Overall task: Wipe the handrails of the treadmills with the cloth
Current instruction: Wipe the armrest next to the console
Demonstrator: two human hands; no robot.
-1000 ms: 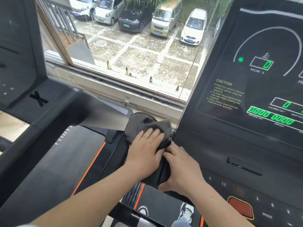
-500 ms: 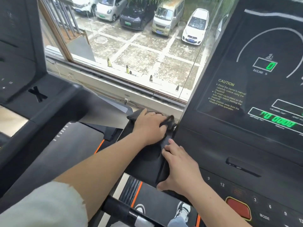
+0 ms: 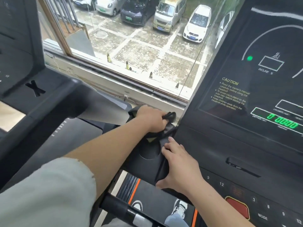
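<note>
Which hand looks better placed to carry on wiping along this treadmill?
The left hand: it is closed on the dark cloth at the far end of the side panel. The right hand rests bare on the panel's edge, holding no cloth.

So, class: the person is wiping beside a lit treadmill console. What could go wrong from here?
1. The console is powered, with green digits lit; the right hand rests close to its buttons and might press one while a foot stands on the belt.
2. The left hand holds the cloth bunched at the far end, so it may skip surfaces.
</note>
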